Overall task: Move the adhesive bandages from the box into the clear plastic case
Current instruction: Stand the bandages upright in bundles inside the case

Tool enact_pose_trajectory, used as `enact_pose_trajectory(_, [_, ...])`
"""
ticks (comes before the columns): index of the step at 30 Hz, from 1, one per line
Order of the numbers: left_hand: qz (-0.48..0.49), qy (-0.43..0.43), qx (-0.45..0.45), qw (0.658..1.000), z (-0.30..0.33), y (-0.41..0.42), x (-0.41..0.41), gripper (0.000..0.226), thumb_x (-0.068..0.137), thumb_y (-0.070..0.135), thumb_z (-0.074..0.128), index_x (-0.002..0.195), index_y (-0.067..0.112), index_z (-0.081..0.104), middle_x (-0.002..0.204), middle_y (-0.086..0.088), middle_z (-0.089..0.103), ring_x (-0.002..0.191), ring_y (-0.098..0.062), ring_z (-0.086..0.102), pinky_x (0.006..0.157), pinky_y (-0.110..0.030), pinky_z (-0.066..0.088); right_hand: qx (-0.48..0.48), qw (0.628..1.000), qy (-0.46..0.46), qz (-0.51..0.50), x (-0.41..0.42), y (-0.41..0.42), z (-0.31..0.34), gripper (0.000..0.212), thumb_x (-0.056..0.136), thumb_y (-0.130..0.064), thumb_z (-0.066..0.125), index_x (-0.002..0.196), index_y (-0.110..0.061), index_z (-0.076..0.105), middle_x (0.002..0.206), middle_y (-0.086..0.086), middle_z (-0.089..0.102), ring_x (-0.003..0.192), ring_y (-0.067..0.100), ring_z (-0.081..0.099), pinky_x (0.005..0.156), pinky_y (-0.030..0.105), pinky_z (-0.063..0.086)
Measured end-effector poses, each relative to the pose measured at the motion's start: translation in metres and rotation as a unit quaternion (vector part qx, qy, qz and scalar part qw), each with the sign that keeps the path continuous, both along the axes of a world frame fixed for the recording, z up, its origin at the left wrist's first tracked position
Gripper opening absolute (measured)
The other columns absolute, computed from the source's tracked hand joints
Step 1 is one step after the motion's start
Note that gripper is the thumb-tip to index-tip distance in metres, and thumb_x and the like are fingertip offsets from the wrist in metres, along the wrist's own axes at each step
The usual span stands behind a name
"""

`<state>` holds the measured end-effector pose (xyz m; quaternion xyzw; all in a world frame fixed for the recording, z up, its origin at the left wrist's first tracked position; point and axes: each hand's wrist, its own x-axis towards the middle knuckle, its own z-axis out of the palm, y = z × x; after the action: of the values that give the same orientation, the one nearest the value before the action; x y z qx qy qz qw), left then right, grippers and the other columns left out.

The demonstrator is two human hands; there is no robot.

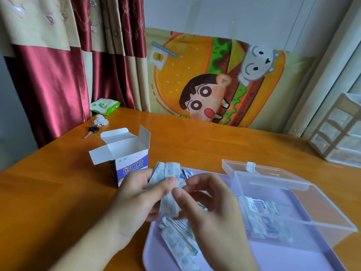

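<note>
Hands: left hand (134,194) and right hand (205,202) both pinch a bunch of bandages (168,184) over the purple tray (273,257).
Box (127,153): open, standing just behind the hands.
Clear case (293,204): lid up, on the tray, some bandages inside.
Loose bandages (179,243): lying on the tray under the hands.

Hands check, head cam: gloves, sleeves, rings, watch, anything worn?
Nothing worn that shows. The left hand and right hand are bare: no gloves, and no rings on the fingers in view. Both forearms are bare down to the bottom edge of the frame, with no sleeve, watch or band in sight. No marks or tape on either. Anything worn above the forearms is out of view.
</note>
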<state>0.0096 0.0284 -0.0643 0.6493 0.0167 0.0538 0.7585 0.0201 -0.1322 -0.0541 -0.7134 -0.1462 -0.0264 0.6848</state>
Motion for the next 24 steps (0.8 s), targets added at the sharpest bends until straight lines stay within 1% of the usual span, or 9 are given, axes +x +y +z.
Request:
enact_pose_trajectory(2, [-0.011,-0.012,0.006,1.0,0.002,-0.004,-0.003,0.032,0.079,0.035,0.076,0.101,0.011,0.075,0.099,-0.019,0.077,0.087,-0.047,0.071,0.074,-0.059,0.052,0.045,0.993,0.094,0.048,0.004,0.0,0.002,0.028,0.072,-0.015,0.092,0.089,-0.01,0.07,0.085,0.02,0.068,0.079,0.04,0.072,0.06,0.046,0.063])
enact_pose_trajectory(4, [-0.023,-0.018,-0.005,1.0,0.005,-0.007,-0.004,0.025,0.08,0.031,0.076,0.099,0.015,0.078,0.106,-0.025,0.076,0.098,-0.047,0.074,0.083,-0.069,0.055,0.061,0.987,0.119,0.09,0.005,0.0,0.004,0.019,0.079,0.003,0.086,0.087,-0.001,0.069,0.079,0.028,0.067,0.069,0.037,0.072,0.058,0.041,0.062])
enact_pose_trajectory(6, [-0.04,-0.019,-0.011,0.999,0.006,-0.006,-0.005,0.029,0.08,0.033,0.078,0.102,0.014,0.078,0.102,-0.025,0.075,0.09,-0.048,0.074,0.078,-0.061,0.058,0.062,0.987,0.12,0.09,0.005,-0.002,0.004,0.015,0.08,0.01,0.081,0.084,0.005,0.067,0.069,0.023,0.065,0.06,0.03,0.07,0.056,0.038,0.061])
enact_pose_trajectory(7, [-0.042,-0.02,-0.015,0.999,0.005,-0.005,-0.004,0.035,0.08,0.036,0.078,0.104,0.009,0.076,0.088,-0.026,0.071,0.072,-0.045,0.07,0.066,-0.046,0.057,0.061,0.987,0.12,0.082,0.005,-0.004,0.004,0.015,0.08,0.011,0.08,0.083,0.007,0.067,0.065,0.018,0.064,0.057,0.027,0.068,0.055,0.038,0.06])
enact_pose_trajectory(8, [-0.036,-0.018,-0.025,0.999,0.005,-0.005,-0.003,0.039,0.081,0.037,0.077,0.101,0.003,0.073,0.07,-0.02,0.058,0.053,-0.032,0.056,0.054,-0.032,0.047,0.061,0.988,0.122,0.078,0.006,-0.006,0.004,0.013,0.08,0.011,0.08,0.082,0.008,0.067,0.063,0.014,0.063,0.056,0.025,0.066,0.056,0.037,0.061])
enact_pose_trajectory(10, [-0.033,-0.015,-0.055,0.998,0.004,-0.004,-0.003,0.035,0.082,0.032,0.074,0.085,-0.002,0.066,0.058,-0.006,0.033,0.045,-0.015,0.031,0.045,-0.021,0.028,0.066,0.986,0.129,0.081,0.007,-0.008,0.004,0.006,0.083,0.008,0.078,0.082,0.008,0.072,0.064,0.015,0.065,0.057,0.024,0.066,0.058,0.034,0.06])
enact_pose_trajectory(13, [-0.041,-0.028,-0.044,0.998,0.007,-0.006,-0.004,0.019,0.084,0.026,0.071,0.066,0.019,0.066,0.057,-0.001,0.027,0.045,-0.013,0.026,0.043,-0.022,0.025,0.078,0.983,0.147,0.075,0.008,-0.01,0.002,0.014,0.085,0.003,0.077,0.086,0.015,0.069,0.073,0.036,0.059,0.061,0.029,0.062,0.059,0.033,0.059])
enact_pose_trajectory(20, [0.013,-0.015,-0.061,0.998,0.006,-0.008,0.0,0.036,0.091,0.034,0.075,0.067,0.019,0.054,0.068,-0.007,0.03,0.051,-0.016,0.029,0.045,-0.025,0.025,0.086,0.982,0.16,0.044,0.007,-0.008,0.005,0.046,0.075,-0.014,0.088,0.091,0.019,0.06,0.072,0.031,0.06,0.053,0.029,0.062,0.065,0.046,0.051])
enact_pose_trajectory(24, [-0.046,-0.04,-0.007,0.998,0.006,-0.013,-0.005,0.037,0.087,0.054,0.067,0.077,0.018,0.069,0.07,-0.012,0.055,0.061,-0.023,0.053,0.051,-0.031,0.036,0.057,0.989,0.132,0.031,0.003,-0.005,0.006,0.037,0.083,-0.003,0.082,0.074,0.015,0.052,0.062,0.03,0.059,0.042,0.026,0.058,0.047,0.028,0.045])
